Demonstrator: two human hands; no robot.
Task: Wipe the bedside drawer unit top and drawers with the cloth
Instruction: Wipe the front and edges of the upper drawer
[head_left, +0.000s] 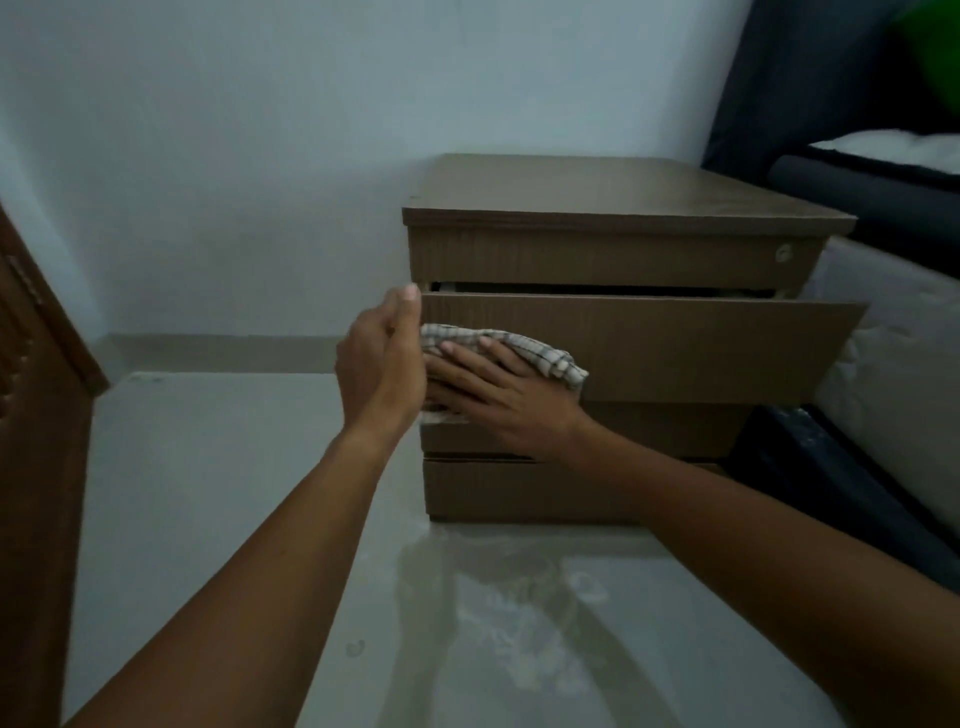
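A brown wooden bedside drawer unit (623, 192) stands against the wall. Its upper drawer (701, 343) is pulled out a little; two lower drawer fronts sit closed beneath. My right hand (504, 400) presses a checked cloth (540, 353) flat against the left part of the open drawer's front. My left hand (382, 364) is at the drawer's left edge, thumb up at the corner, fingers curled toward the side; whether it grips the edge is hidden.
A bed with a white mattress (893, 374) and dark frame stands right of the unit. A brown wooden door (36, 415) is at the left. The glossy pale floor (234, 493) stretches in front.
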